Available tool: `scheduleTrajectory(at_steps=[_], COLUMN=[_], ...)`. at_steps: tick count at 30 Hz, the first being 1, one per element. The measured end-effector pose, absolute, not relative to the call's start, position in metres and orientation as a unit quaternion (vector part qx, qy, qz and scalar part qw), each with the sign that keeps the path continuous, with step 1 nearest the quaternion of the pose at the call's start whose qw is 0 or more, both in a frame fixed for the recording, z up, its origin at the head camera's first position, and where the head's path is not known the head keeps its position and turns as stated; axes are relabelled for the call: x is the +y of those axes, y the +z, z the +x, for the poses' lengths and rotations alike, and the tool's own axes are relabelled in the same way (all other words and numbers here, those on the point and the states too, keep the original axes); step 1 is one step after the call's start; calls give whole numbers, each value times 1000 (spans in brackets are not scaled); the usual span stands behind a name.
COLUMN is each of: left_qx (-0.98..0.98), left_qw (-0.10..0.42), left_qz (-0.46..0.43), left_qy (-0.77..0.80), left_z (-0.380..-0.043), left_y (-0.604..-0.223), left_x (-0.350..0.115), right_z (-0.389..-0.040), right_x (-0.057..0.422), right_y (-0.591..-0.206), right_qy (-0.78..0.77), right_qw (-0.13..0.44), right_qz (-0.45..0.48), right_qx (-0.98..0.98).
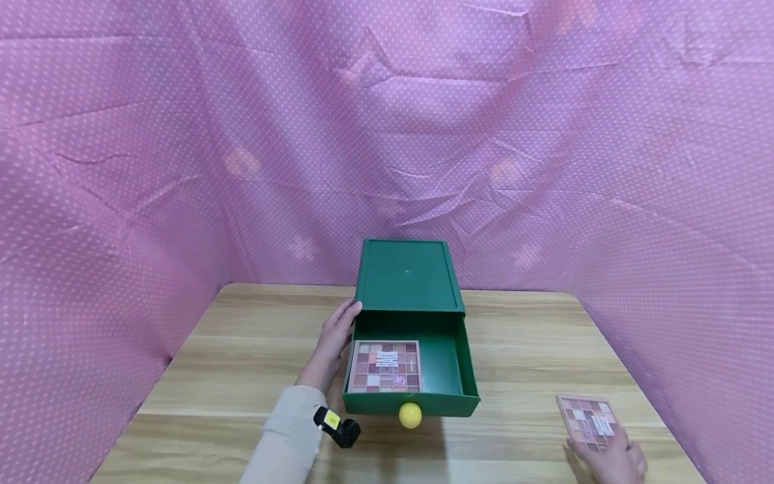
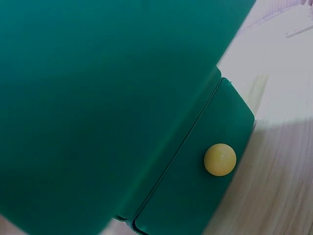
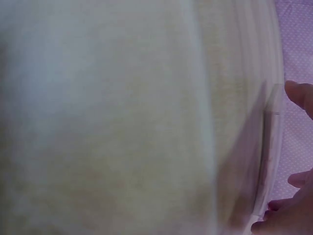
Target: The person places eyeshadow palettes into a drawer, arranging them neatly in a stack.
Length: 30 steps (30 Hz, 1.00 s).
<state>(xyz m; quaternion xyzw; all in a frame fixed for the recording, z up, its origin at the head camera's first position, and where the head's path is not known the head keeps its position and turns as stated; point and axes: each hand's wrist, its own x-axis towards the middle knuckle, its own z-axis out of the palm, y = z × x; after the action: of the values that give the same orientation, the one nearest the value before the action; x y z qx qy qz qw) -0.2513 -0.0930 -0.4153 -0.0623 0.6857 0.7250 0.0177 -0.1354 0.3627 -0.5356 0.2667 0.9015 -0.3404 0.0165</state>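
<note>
In the head view a green drawer box (image 1: 406, 275) stands mid-table with its drawer (image 1: 444, 366) pulled out toward me. A makeup palette (image 1: 369, 380) lies flat in the drawer's left part. My left hand (image 1: 334, 336) rests along the box's left side, fingertips at the front corner of the casing. A yellow ball knob (image 1: 410, 415) sits on the drawer front and shows in the left wrist view too. At the right, my right hand (image 1: 617, 460) grips a second makeup palette (image 1: 583, 420) by its near edge. The right wrist view shows this palette (image 3: 269, 152) edge-on between thumb and fingers.
The wooden table (image 1: 514, 336) has rounded far corners. Pink dotted cloth (image 1: 290, 134) hangs behind it and along both sides. A black strap device (image 1: 338, 428) is on my left wrist, over a light sleeve (image 1: 284, 437).
</note>
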Motion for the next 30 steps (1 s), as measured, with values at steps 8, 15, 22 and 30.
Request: scheduleTrajectory(at_steps=[8, 15, 22, 30], left_qx=[689, 685, 687, 687], left_qw=[16, 16, 10, 9], left_qz=[-66, -72, -67, -67], left_qy=[722, 724, 724, 724], left_z=[-252, -253, -252, -251], left_y=[-415, -415, -415, -415], left_x=[-91, -90, -89, -88], right_z=[-134, -133, -134, -137], right_x=[367, 365, 365, 362], right_y=[-550, -550, -549, -548], right_qy=[-337, -317, -315, -328], right_qw=[9, -26, -53, -106], right_qz=[294, 289, 284, 258], right_qx=[894, 903, 904, 903])
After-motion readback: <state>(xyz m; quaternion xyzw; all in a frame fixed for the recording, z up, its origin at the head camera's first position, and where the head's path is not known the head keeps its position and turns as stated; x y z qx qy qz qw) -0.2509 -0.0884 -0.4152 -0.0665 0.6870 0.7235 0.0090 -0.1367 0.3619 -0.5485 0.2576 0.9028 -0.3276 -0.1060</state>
